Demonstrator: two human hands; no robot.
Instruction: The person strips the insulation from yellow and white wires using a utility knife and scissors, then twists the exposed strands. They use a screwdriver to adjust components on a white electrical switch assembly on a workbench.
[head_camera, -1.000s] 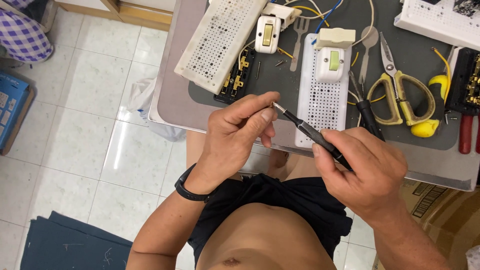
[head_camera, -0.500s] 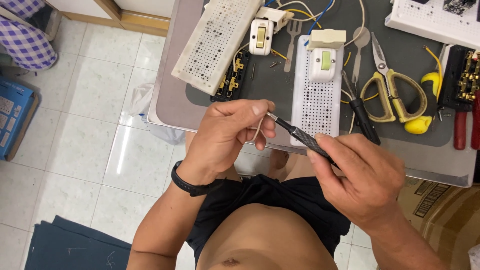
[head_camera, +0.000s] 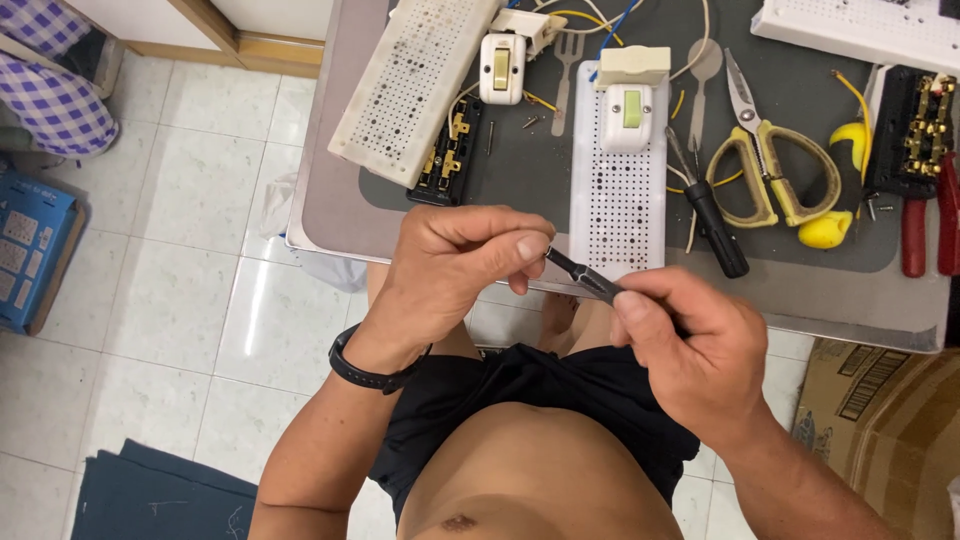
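Observation:
My left hand is curled in front of the table edge, fingertips pinched together on something too small to make out. My right hand grips a dark slim tool whose tip points left and meets the left fingertips. Both hands hover above my lap, just below a white perforated board that carries a white switch. A black band sits on my left wrist.
The grey table holds a second perforated board, another switch, a black terminal block, yellow-handled scissors, a black screwdriver, red pliers and loose wires. A cardboard box stands at the right, a blue box at the left.
The hands have drawn closer together, and the tool's tip now sits against my left fingertips. The exposed length of the tool between the hands is shorter.

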